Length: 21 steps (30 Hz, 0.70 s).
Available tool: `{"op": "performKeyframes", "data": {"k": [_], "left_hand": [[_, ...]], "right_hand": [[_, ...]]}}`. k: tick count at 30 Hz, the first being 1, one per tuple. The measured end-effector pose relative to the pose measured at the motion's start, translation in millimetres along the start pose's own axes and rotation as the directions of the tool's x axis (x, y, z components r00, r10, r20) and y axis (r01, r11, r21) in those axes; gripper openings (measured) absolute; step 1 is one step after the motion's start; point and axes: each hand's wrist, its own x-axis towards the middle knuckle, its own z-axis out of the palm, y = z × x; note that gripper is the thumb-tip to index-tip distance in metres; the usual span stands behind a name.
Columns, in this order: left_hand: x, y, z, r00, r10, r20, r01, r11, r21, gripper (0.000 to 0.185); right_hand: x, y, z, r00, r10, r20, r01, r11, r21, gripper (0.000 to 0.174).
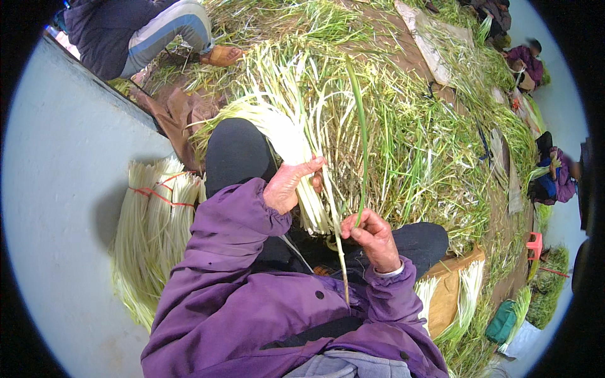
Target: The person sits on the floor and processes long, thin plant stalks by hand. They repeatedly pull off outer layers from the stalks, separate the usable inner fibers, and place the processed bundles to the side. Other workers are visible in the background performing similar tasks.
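Note:
A bunch of pale, blanched leafy stalks [283, 134] lies in my left hand [295, 184], its cut-looking ends pointing down towards my lap. My left thumb and fingers are closed round it. One longer stalk with a brownish lower end [343, 264] runs down beside the bunch, between my hands. My right hand [373, 236] pinches the lower end of a long green leaf [360, 113], and its fingertips are close to that longer stalk; whether they touch it I cannot tell. Loose stalks and green leaves [416, 156] are heaped before my knees.
Bundles of pale stalks tied with red bands [163, 203] lean by the wall [61, 165] at left. A co-worker's bare foot [222, 55] is at upper left. More pale stalks [468, 288] lie on brown material at my right. Other people sit at far right, near a red stool [534, 245].

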Motion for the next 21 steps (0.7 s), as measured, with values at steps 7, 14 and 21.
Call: {"op": "performKeyframes", "data": {"k": [7, 14, 21], "left_hand": [[-1.5, 4.1, 2.4, 0.978, 0.0, 0.209, 0.051, 0.969, -0.241, 0.024], [-2.1, 0.4, -1.3, 0.979, 0.006, 0.204, 0.066, 0.936, -0.346, 0.024], [0.7, -2.0, -6.8, 0.985, -0.114, 0.127, 0.14, 0.964, -0.226, 0.018]], "right_hand": [[52.4, 39.9, -17.4, 0.975, 0.125, -0.183, -0.062, 0.946, 0.318, 0.011], [63.4, 55.1, -17.5, 0.968, 0.178, -0.178, -0.1, 0.921, 0.376, 0.01], [84.8, 26.6, -9.5, 0.998, 0.061, -0.021, -0.048, 0.916, 0.398, 0.026]]}}
